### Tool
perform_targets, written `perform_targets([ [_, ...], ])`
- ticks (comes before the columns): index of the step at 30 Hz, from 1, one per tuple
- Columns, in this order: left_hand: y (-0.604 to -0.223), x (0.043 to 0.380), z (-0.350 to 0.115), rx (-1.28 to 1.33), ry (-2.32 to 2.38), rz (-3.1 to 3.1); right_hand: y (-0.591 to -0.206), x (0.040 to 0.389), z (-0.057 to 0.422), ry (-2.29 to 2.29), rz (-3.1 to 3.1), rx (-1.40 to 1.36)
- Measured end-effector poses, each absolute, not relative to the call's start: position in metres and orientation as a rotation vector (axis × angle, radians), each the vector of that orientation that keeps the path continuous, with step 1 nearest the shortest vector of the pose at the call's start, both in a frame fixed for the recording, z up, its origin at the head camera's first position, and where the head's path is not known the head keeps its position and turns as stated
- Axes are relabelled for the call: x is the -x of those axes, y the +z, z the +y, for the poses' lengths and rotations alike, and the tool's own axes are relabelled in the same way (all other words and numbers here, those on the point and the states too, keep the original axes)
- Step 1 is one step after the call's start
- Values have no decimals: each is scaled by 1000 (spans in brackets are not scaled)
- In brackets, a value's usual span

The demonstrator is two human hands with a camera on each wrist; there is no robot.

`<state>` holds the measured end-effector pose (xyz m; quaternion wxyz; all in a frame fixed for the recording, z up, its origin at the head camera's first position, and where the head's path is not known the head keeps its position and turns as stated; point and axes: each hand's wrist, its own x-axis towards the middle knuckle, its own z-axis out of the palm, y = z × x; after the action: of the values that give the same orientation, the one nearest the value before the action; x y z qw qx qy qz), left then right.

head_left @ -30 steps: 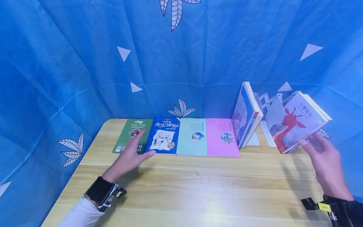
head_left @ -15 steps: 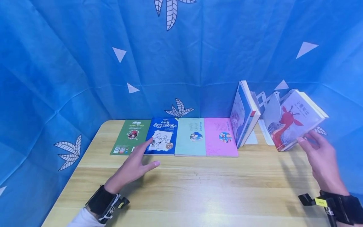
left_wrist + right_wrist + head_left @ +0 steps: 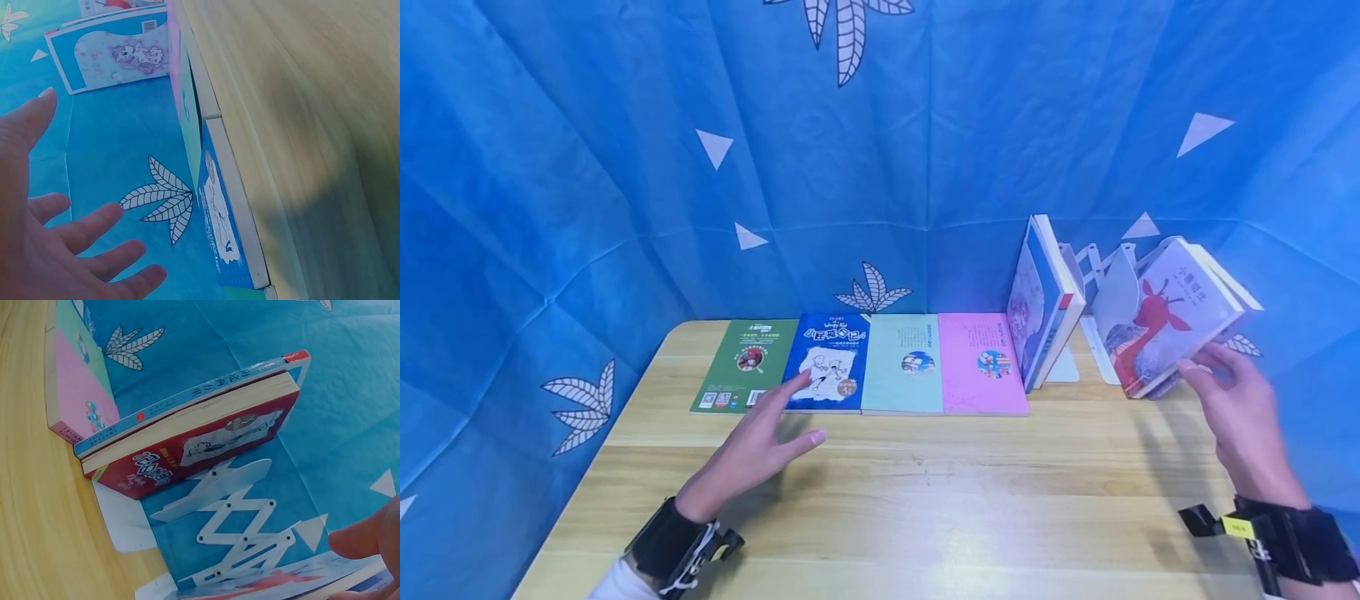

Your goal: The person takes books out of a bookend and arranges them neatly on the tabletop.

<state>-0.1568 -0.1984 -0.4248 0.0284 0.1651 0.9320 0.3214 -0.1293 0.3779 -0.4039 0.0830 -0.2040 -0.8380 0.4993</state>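
Note:
My right hand (image 3: pixel 1240 417) pinches the lower right edge of a hardcover book with a red deer (image 3: pixel 1168 321), its thumb on the cover side. Another book (image 3: pixel 1249 302) leans behind it, a narrow gap showing between their tops. In the right wrist view the thumb (image 3: pixel 359 540) sticks out over the deer book's page edge. My left hand (image 3: pixel 752 450) hovers with fingers spread, in front of a blue cartoon-cover book (image 3: pixel 827 362) that lies flat. The left wrist view shows those fingers (image 3: pixel 94 228) holding nothing.
A white folding bookend (image 3: pixel 244 515) stands between the deer book and two upright books, one blue-spined (image 3: pixel 206 394), one red-covered (image 3: pixel 200 450). Green (image 3: pixel 730 367), mint (image 3: pixel 902 392) and pink (image 3: pixel 981 392) books lie along the table's (image 3: pixel 925 500) back edge, before a blue curtain (image 3: pixel 850 167).
The deer book has shifted left with the right hand, opening a gap from the book behind. The left hand has drawn back from over the green book toward the front and slightly right.

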Motion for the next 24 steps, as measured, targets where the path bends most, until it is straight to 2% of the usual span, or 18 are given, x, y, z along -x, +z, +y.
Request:
perform_targets([
  [24, -424, 148, -202, -532, 997, 2858, -399, 159, 364, 1521, -2420, 515],
])
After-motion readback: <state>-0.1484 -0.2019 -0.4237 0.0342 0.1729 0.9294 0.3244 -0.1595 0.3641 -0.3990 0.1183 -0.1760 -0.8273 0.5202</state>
